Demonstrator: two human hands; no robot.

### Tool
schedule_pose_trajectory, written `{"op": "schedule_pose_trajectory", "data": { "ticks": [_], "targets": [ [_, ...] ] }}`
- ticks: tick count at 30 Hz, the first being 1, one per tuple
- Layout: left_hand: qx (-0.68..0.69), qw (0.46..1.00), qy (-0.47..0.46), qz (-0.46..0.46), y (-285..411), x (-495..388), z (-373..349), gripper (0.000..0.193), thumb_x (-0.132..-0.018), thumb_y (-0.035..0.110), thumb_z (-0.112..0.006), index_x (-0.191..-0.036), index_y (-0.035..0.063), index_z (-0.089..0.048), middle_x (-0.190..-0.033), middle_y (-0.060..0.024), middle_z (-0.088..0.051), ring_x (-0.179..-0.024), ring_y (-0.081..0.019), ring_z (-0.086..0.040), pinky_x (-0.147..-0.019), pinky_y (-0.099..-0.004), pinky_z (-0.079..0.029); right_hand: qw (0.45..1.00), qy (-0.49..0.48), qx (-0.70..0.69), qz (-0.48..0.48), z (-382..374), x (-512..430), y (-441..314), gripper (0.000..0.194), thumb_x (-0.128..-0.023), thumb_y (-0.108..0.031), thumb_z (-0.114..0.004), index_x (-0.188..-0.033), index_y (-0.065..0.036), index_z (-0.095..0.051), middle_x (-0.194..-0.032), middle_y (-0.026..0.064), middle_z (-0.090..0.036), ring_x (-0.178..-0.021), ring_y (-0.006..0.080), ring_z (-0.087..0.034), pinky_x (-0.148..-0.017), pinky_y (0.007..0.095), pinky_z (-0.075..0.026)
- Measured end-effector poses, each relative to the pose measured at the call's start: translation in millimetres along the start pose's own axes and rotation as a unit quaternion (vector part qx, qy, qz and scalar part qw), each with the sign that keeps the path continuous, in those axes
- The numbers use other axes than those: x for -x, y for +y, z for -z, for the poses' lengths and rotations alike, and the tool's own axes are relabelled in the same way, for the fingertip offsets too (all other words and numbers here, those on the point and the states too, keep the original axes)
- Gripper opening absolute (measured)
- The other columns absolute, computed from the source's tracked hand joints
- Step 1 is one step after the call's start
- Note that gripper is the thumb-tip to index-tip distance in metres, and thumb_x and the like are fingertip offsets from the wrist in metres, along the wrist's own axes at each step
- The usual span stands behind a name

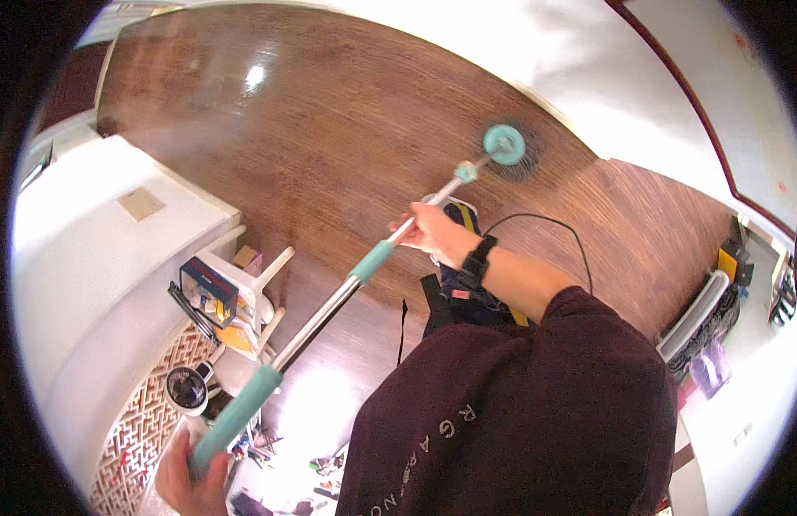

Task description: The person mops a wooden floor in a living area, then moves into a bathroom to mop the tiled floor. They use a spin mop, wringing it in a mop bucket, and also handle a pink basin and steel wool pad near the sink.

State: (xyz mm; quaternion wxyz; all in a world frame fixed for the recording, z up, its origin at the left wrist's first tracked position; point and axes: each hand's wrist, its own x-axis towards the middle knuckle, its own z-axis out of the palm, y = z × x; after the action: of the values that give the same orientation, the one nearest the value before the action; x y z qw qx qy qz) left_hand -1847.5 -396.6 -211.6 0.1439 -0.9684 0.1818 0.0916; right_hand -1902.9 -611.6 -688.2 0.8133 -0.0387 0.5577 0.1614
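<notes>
My left hand [193, 480], low at the left, wraps around the teal end grip of a spin mop [311, 327]. Farther along the metal pole, my right hand [427, 229] holds it just above a teal sleeve, a black watch [479, 263] on that wrist. The pole slants away up to the right. Its round teal mop head [504, 143] rests on the brown wood-look floor [308, 122] close to the white wall. Dark strands fan out around the disc. Part of my left palm is hidden behind the grip.
On the left stands a white cabinet [121, 193], and a white stool [272, 271] with boxes and papers beside it. A black cable [576, 235] curves over the floor near a dark fabric item with yellow trim [463, 216]. White furniture [740, 400] lines the right.
</notes>
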Motion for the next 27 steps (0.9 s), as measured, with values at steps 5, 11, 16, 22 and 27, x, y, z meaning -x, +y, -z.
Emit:
{"op": "schedule_pose_trajectory", "data": {
  "ticks": [5, 11, 16, 22, 27],
  "targets": [
    [-0.112, 0.987, -0.096, 0.055, -8, 60, 21, 0.028, -0.081, 0.024, -0.060, -0.096, 0.0007, -0.062, -0.075, -0.0084, -0.060, -0.065, -0.0160, -0.054, -0.055, -0.0262, -0.044, 0.967, -0.137, 0.217, -0.007, -119, -35, 42, 0.034, -0.087, -0.028, -0.040, -0.109, -0.001, -0.035, -0.092, 0.0147, -0.055, -0.075, 0.0308, -0.061, -0.069, 0.0511, -0.049],
    [0.066, 0.962, 0.029, 0.264, -2, 96, -25, 0.029, -0.081, 0.025, -0.060, -0.093, -0.0005, -0.062, -0.073, -0.0089, -0.060, -0.062, -0.0169, -0.054, -0.054, -0.0264, -0.044, 0.944, -0.138, 0.299, 0.033, -188, -94, 75, 0.026, -0.081, -0.024, -0.046, -0.085, 0.001, -0.052, -0.072, 0.0136, -0.059, -0.062, 0.0288, -0.060, -0.061, 0.0452, -0.049],
    [0.113, 0.923, 0.139, 0.340, -35, 129, -25, 0.029, -0.080, 0.026, -0.061, -0.091, -0.0014, -0.061, -0.072, -0.0094, -0.060, -0.059, -0.0176, -0.053, -0.053, -0.0267, -0.044, 0.935, -0.162, 0.314, 0.028, -159, -79, 117, 0.025, -0.078, -0.021, -0.050, -0.089, 0.002, -0.052, -0.074, 0.0132, -0.058, -0.061, 0.0261, -0.058, -0.059, 0.0438, -0.047],
    [0.199, 0.788, 0.499, 0.301, -95, 175, -73, 0.026, -0.077, 0.021, -0.064, -0.083, -0.0038, -0.060, -0.068, -0.0116, -0.058, -0.056, -0.0198, -0.053, -0.052, -0.0281, -0.044, 0.956, -0.118, 0.262, 0.055, -29, -29, 146, 0.025, -0.078, -0.022, -0.052, -0.088, 0.001, -0.052, -0.075, 0.0128, -0.060, -0.063, 0.0262, -0.059, -0.060, 0.0438, -0.045],
    [0.287, 0.745, 0.542, 0.262, -70, 188, -119, 0.034, -0.087, 0.024, -0.052, -0.088, -0.0085, -0.058, -0.073, -0.0129, -0.059, -0.061, -0.0182, -0.056, -0.056, -0.0255, -0.048, 0.980, 0.006, 0.165, 0.106, 140, 21, 135, 0.026, -0.083, -0.024, -0.049, -0.090, 0.000, -0.051, -0.079, 0.0130, -0.060, -0.073, 0.0298, -0.061, -0.076, 0.0490, -0.047]
  ]
}}
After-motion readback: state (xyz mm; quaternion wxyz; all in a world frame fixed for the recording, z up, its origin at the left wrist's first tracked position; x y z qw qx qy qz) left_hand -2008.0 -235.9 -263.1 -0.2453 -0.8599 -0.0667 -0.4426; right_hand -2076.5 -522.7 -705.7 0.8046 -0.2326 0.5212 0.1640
